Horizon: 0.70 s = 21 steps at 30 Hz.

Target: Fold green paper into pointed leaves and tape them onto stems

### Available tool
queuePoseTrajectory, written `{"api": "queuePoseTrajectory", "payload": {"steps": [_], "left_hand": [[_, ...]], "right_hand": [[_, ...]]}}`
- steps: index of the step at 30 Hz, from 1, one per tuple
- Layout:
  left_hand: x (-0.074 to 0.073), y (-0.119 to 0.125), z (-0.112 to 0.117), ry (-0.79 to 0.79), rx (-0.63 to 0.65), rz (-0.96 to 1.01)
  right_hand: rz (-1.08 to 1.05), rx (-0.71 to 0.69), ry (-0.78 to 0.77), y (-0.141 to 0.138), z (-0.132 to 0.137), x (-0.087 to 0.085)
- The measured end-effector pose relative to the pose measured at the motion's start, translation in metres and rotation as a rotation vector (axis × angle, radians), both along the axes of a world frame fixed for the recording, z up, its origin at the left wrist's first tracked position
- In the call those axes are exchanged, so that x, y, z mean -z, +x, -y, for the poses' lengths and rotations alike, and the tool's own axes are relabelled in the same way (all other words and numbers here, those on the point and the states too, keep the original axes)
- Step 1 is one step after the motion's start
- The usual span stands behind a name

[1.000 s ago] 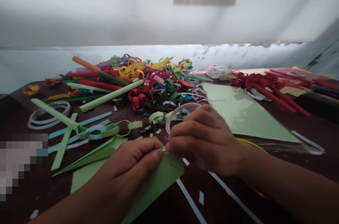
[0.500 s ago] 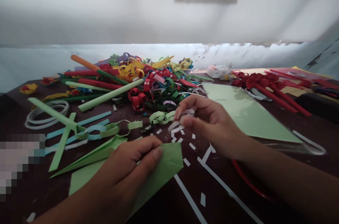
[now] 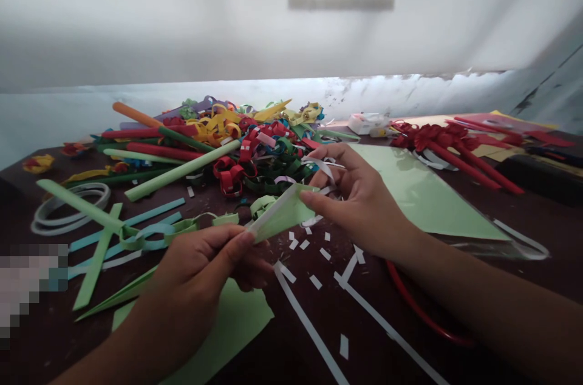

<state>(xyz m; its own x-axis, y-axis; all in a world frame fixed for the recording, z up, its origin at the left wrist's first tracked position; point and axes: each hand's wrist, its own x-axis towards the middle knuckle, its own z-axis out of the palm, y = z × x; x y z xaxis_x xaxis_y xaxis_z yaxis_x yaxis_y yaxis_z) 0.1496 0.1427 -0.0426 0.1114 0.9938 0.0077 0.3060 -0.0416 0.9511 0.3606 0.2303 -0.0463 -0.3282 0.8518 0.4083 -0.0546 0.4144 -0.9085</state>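
My left hand pinches one end of a small light green paper piece and holds it lifted above the dark table. My right hand pinches the other end of the same piece, with a white strip curled around its fingers. Under my left hand lies a larger green paper sheet. Small white paper bits are scattered on the table below the lifted piece.
A heap of coloured paper curls and rolled paper sticks fills the back left. A big green sheet lies at right, red paper sticks beyond it. White strips cross the front; white tape rings sit far left.
The left hand lifted the small green piece off the table from the sheet below. The right hand drew back to the right and then took hold of the piece's far end.
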Motion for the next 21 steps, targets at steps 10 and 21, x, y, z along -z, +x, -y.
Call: {"api": "queuePoseTrajectory", "payload": {"steps": [10, 21], "left_hand": [[0.004, -0.001, 0.0, -0.012, -0.023, 0.204], [0.001, 0.0, -0.001, -0.061, -0.327, 0.123]], "right_hand": [[-0.004, 0.093, 0.072, 0.002, -0.009, 0.0], [0.074, 0.387, 0.555, 0.002, 0.015, -0.011]]}}
